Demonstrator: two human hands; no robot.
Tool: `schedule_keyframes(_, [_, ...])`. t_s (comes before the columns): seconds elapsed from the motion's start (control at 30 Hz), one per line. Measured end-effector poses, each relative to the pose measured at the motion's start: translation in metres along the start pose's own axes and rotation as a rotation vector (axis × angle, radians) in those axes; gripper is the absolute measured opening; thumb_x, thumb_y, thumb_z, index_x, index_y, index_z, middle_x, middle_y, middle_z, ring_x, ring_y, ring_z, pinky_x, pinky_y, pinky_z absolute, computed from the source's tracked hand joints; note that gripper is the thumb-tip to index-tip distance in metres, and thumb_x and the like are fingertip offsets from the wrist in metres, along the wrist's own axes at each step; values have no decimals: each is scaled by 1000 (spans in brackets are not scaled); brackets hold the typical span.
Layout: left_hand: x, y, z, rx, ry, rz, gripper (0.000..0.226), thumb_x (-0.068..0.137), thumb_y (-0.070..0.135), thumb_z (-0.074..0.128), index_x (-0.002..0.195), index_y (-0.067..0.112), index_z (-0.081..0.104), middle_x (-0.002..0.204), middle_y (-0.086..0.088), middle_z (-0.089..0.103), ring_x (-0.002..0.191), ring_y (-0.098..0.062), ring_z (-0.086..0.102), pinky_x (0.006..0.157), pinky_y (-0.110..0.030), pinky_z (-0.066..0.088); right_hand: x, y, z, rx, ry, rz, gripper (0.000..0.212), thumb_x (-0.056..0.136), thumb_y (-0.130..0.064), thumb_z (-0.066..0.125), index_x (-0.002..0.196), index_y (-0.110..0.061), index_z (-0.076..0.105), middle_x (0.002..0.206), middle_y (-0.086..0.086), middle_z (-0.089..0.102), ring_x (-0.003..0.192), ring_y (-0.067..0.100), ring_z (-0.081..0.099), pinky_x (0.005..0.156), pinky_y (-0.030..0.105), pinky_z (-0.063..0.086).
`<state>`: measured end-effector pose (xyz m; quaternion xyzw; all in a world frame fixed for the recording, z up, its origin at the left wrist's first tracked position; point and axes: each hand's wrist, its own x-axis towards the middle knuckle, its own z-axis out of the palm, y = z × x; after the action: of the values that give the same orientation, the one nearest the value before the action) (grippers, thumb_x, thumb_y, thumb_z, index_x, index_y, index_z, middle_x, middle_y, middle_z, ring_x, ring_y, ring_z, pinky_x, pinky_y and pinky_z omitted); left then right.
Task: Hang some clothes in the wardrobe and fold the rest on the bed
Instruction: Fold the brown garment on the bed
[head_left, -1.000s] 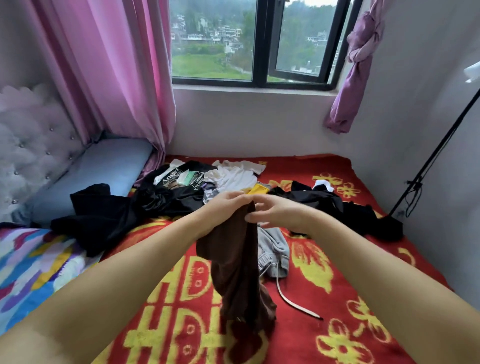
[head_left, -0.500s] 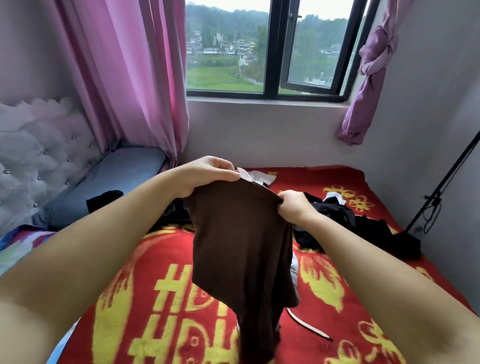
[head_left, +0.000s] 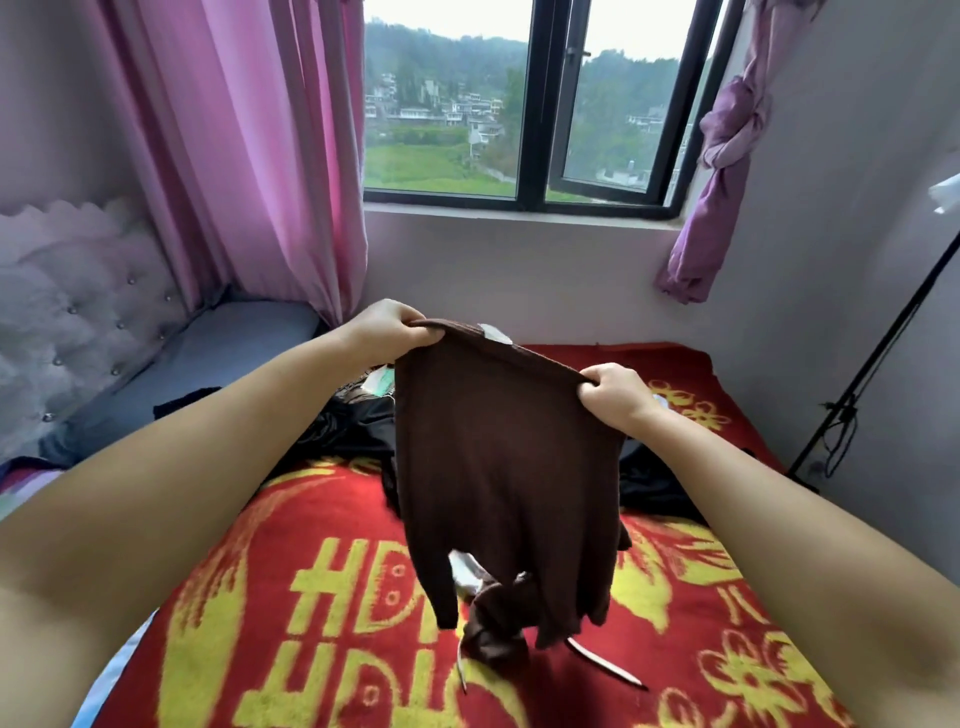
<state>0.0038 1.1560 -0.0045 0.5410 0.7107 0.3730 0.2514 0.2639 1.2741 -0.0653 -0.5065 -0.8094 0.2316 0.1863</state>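
Head view, largest first: bed (head_left: 322, 613) fills the lower frame; brown garment (head_left: 509, 467) hangs mid-frame, long axis vertical, hem brushing the blanket; left hand (head_left: 389, 332) and right hand (head_left: 613, 395) pinch its top corners, left higher.

Home bedroom: bed (head_left: 332, 613), tufted headboard (head_left: 78, 312), pink curtains (head_left: 249, 156).

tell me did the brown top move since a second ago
Yes. The brown top has been lifted off the red blanket and spread wide; only its lower end now touches it.
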Motion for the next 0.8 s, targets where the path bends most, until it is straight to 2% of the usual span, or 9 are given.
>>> schedule_keyframes(0.1, [0,0,7,-238,29,-7,13,95,19,57,89,11,65,83,-7,60,73,-18,58,68,-29,52,-3,4,-4,25,-14,-21,22,86,-23,46,77,-27,66,78,-12,66,76,9,62,54,17,39])
schedule_keyframes(0.23, [4,2,12,-333,219,68,14,96,19,55,85,15,63,80,-6,58,75,-18,54,66,-31,46,-4,5,-7,118,-92,-107,23,93,-30,52,92,-15,69,91,5,71,84,19,65,74,30,50])
schedule_keyframes(0.37, [13,4,-1,-514,430,62,19,97,16,54,79,19,60,77,-1,59,82,-20,55,74,-35,50,-19,-2,-8,431,-267,-117,35,87,-50,62,92,-18,73,86,0,75,78,13,71,69,25,56])
schedule_keyframes(0.43, [20,3,-11,-598,545,-4,17,98,16,52,83,21,58,77,1,58,81,-21,56,64,-32,52,-21,-4,-4,409,-430,-27,28,84,-45,69,94,-19,73,84,-1,74,70,16,71,60,23,53])
schedule_keyframes(0.53, [25,3,-28,-805,696,-131,14,99,15,48,88,23,54,77,0,57,68,-17,58,42,-27,52,-23,-2,8,100,-620,82,34,91,-36,63,96,-2,63,60,0,46,42,12,35,45,24,29])
schedule_keyframes(0.6, [22,-2,-33,-864,713,-141,16,99,15,48,86,23,53,77,0,58,62,-15,59,41,-27,53,-26,0,18,75,-617,106,33,96,-35,56,101,-3,59,63,0,42,50,13,37,50,27,36])
schedule_keyframes(0.67, [16,-7,-29,-833,665,-124,19,99,13,48,83,21,55,76,-2,61,56,-14,62,41,-26,52,-28,-4,23,52,-591,76,40,97,-39,52,113,-3,60,85,3,60,74,16,58,72,30,54])
schedule_keyframes(0.73, [11,-13,-23,-796,588,-128,22,99,10,47,81,19,57,74,-5,62,47,-14,63,42,-28,53,-29,-14,24,74,-593,41,44,97,-42,49,122,-8,59,115,5,64,105,21,62,94,36,52])
schedule_keyframes(0.8, [5,-21,-19,-783,508,-184,24,100,8,43,82,17,56,76,-7,62,48,-14,64,51,-31,58,-30,-28,23,230,-600,22,38,98,-38,49,119,-7,60,118,10,66,108,28,64,98,43,50])
